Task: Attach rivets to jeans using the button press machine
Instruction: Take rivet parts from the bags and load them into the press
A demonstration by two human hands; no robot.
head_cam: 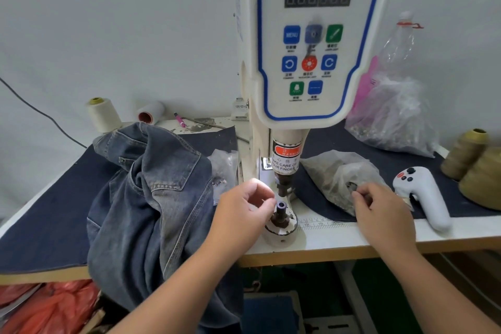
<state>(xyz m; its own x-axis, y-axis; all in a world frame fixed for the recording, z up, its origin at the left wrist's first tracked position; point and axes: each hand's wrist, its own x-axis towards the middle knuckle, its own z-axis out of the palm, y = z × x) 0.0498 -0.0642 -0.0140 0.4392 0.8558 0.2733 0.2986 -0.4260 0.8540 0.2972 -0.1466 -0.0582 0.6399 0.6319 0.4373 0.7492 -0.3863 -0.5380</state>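
Observation:
The white button press machine [314, 43] stands at the table's middle, its dark upper punch [283, 187] above the lower die post [281, 210]. Blue jeans [151, 198] lie heaped to the left and hang over the front edge. My left hand [244, 211] hovers just left of the die with fingers curled and fingertips close together; whether they hold a rivet is not visible. My right hand [379, 209] reaches with curled fingers into the opening of a clear plastic bag of rivets [336, 176] right of the machine.
A white handheld controller [425, 192] lies right of the bag. Olive thread cones [477, 165] stand at the far right, and a larger clear bag [393, 111] sits behind. Cream thread spools [103, 114] stand at the back left. Another small bag [225, 168] lies beside the jeans.

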